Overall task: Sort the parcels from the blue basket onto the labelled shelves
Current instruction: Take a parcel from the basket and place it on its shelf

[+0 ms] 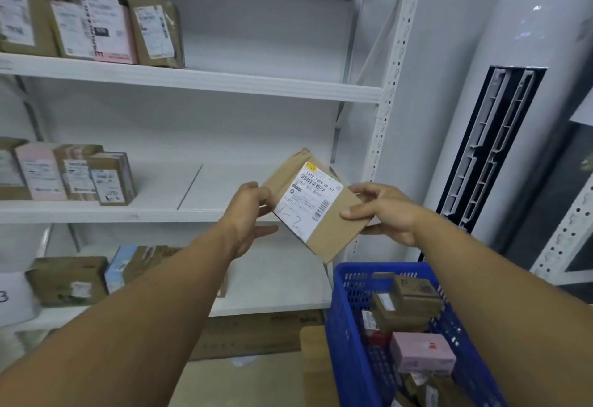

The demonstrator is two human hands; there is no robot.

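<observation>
Both hands, left point(248, 211) and right point(382, 211), grip a flat brown cardboard parcel point(316, 206) at centre frame. Parcels already stand on the white metal shelves point(205, 81) at left. By my judgement much sorting remains: the blue plastic basket point(345, 336) at lower right holds several more.

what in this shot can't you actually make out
Head view only.
Fine print on the held parcel label: too small; only the handwritten 1-2 reads.
Paper sign at left: cut off by the frame edge, shows just a 3.
Lowest-shelf parcels: partly hidden behind the left forearm.
Blue basket: right side hidden by the right forearm, bottom cut off.
Upper-shelf labels: blurred.
</observation>
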